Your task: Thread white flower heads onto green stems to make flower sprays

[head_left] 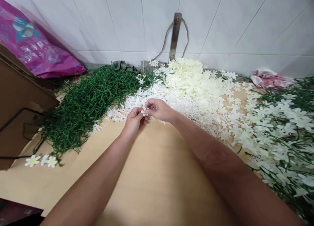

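Left hand [133, 120], right hand [159, 110] | 1 held flower [144, 112] | 3 flowers [32, 160] near carton [24, 108]

Near side: bare tabletop [152, 167] gives open passage. Left: green stem heap [90, 95], then brown box [24, 108], block the way. Ahead: white strands [137, 100], cream flower pile [188, 78], tiled wall [125, 23] behind. Right: stemmed white flowers [282, 129] crowd the surface.

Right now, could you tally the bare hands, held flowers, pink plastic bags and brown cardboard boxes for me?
Bare hands: 2, left hand and right hand
White flower, held: 1
Pink plastic bag: 1
Brown cardboard box: 1
Total: 5
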`<state>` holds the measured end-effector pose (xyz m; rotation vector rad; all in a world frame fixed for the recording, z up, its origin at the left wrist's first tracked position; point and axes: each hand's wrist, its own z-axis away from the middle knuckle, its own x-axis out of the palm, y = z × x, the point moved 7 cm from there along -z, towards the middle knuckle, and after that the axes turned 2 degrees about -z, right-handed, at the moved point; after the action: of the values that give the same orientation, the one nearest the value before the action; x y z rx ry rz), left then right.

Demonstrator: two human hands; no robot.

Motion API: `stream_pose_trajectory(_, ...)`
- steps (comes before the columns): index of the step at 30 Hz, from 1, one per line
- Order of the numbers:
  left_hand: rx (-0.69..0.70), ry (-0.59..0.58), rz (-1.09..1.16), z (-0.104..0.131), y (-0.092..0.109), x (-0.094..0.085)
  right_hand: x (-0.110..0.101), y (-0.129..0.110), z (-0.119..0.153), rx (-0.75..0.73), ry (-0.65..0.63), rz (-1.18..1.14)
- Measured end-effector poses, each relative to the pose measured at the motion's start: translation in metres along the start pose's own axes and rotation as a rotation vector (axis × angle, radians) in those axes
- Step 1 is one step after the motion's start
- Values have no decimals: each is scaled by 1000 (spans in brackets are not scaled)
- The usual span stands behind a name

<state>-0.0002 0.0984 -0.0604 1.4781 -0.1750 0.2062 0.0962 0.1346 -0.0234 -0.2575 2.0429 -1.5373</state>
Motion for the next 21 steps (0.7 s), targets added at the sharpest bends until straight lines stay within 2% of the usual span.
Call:
stream_pose_trajectory(6,14,13,5,2,2,2,0,-4,-1,-81,27,66)
stream_pose_trajectory(14,19,93,17,4,1,1,-3,2,-2,-27,41,84)
stream_pose_trajectory(21,59,57,-33,5,7,3,-19,8,-4,75,118,-110)
